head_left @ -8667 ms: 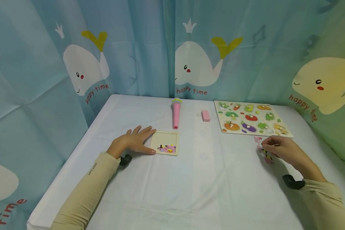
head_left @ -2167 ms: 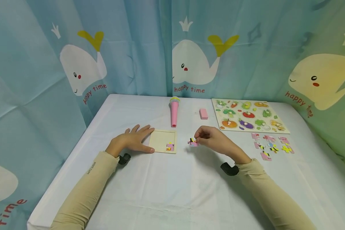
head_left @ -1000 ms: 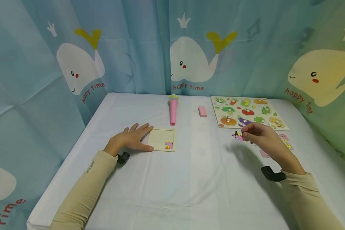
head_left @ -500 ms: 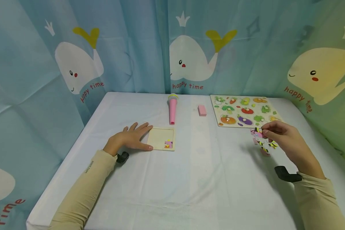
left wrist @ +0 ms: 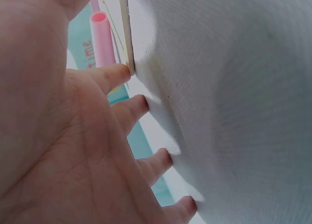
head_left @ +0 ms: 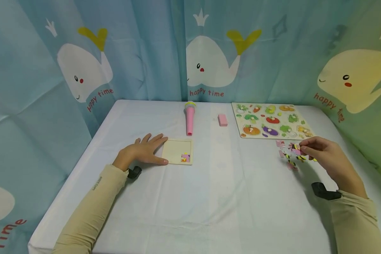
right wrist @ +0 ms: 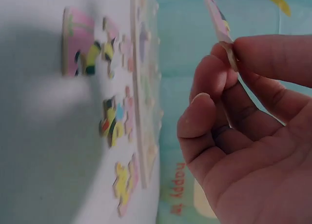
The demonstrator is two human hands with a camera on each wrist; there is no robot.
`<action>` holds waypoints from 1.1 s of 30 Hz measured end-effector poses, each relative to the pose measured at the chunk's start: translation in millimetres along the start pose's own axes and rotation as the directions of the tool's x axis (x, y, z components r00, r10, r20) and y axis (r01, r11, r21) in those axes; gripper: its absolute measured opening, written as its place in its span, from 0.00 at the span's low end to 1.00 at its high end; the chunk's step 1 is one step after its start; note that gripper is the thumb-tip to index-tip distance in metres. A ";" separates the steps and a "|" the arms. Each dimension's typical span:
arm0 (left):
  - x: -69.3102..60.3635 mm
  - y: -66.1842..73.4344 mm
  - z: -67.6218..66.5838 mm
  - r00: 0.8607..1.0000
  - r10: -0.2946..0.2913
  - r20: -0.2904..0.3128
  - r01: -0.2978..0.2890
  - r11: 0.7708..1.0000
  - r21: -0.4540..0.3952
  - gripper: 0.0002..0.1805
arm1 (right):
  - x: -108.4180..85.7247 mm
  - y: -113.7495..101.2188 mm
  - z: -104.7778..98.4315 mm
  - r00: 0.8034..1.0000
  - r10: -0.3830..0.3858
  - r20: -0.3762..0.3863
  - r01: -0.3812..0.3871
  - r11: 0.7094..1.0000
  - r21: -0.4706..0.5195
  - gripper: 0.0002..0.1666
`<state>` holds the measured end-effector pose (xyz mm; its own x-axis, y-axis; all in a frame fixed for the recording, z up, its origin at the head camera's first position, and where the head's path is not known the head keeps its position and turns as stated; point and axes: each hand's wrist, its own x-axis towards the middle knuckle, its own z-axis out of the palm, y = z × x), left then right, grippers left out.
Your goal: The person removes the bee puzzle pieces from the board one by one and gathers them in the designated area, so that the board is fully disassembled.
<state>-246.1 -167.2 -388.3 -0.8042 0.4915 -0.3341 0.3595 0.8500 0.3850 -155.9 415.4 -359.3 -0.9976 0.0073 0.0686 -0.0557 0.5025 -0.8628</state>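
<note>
My left hand [head_left: 143,150] lies with fingers spread at the left side of a square wooden puzzle tray [head_left: 173,150]; thumb and index fingertip touch its edge. One pink-and-yellow jigsaw piece [head_left: 185,157] sits in the tray's near right corner. Over on the right, my right hand [head_left: 328,157] pinches another jigsaw piece [right wrist: 219,21], pink with black and yellow, between thumb and index finger. In the right wrist view that piece is raised off the table. Beneath it lie several loose jigsaw pieces [right wrist: 80,43], partly hidden by the hand in the head view.
A pink toy microphone [head_left: 189,120] lies behind the tray, with a pink block [head_left: 222,120] to its right. A vegetable knob puzzle board [head_left: 266,121] stands at the back right, just behind the loose pieces. Whale-print curtains [head_left: 146,53] border the white-covered table [head_left: 190,204].
Earlier the tray held two pieces side by side; now one. My right hand has carried the pinched piece from beside the tray rightward over the loose pieces. My left hand stays put.
</note>
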 end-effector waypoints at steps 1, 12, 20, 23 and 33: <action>-0.9 0.2 -0.6 1.000 0.002 -0.001 -0.002 1.000 -0.003 0.59 | 0.5 1.2 -1.5 1.000 0.009 0.006 -0.009 1.000 -0.013 0.05; 0.7 -1.4 -1.4 1.000 0.003 0.012 -0.003 1.000 -0.010 0.60 | 0.2 16.5 -26.2 0.986 0.137 0.098 -0.102 0.947 -0.305 0.19; -2.1 3.0 -2.2 1.000 -0.001 0.016 0.001 1.000 -0.012 0.59 | -3.8 27.2 -33.9 0.982 0.139 0.130 -0.081 0.924 -0.375 0.13; 1.8 -2.1 -0.4 1.000 0.005 0.016 -0.005 1.000 -0.014 0.60 | -4.1 27.4 -35.7 0.974 0.169 0.152 -0.095 0.911 -0.400 0.13; 0.5 -1.1 0.3 1.000 -0.002 0.010 0.002 1.000 -0.008 0.60 | -1.4 31.9 -33.3 0.961 0.201 0.190 -0.103 0.897 -0.429 0.12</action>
<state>-246.7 -167.8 -389.2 -0.8001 0.4919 -0.3433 0.3542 0.8493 0.3914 -154.9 460.2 -370.3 -0.9776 -0.0559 -0.2028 0.0706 0.8211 -0.5664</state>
